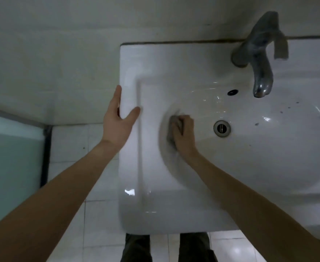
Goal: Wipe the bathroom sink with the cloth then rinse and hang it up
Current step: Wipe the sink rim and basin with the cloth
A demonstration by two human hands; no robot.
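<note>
A white ceramic sink [149, 195] fills the middle and right of the head view. My right hand [183, 133] is inside the bowl on its left slope, fingers closed on a small grey cloth [172, 125] pressed against the ceramic; the cloth is blurred and mostly hidden under the hand. My left hand [117, 120] rests on the sink's left rim, fingers apart, thumb on top and fingers over the outer edge, holding nothing. The drain [221, 128] lies to the right of the cloth.
A dull metal tap [257, 55] stands at the back right, its spout over the bowl, with an overflow hole [232, 92] below it. Dark specks mark the bowl's right side. A frosted glass panel [9, 157] stands at far left. My legs show on the tiled floor [98, 233].
</note>
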